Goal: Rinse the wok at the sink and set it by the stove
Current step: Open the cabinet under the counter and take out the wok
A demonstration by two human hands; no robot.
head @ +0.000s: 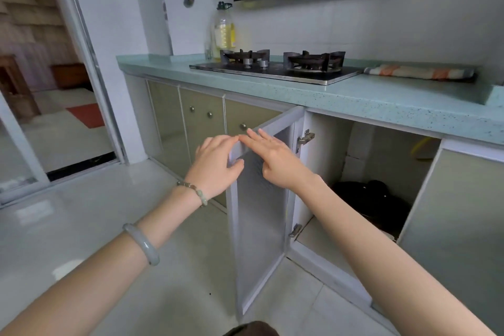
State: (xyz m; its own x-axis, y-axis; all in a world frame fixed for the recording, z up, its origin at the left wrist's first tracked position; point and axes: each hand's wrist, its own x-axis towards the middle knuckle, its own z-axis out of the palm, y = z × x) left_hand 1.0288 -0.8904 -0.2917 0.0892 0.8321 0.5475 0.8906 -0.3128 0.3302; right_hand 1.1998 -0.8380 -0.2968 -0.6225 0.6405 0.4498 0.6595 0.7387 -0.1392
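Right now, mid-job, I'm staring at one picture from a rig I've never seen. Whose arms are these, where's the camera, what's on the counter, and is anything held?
There is no machine here. The arms belong to a person working bare-handed, and the single picture comes from a camera worn on the head, looking forward and down. The left hand closes its grip on the top corner of an open cabinet door. The right hand lays straight fingers on that same top edge. On the green countertop sit a two-burner gas stove, an oil bottle behind it, and a folded striped cloth to the right. Inside the open cabinet lies a dark round pan, probably the wok, not yet touched. No sink is in view.
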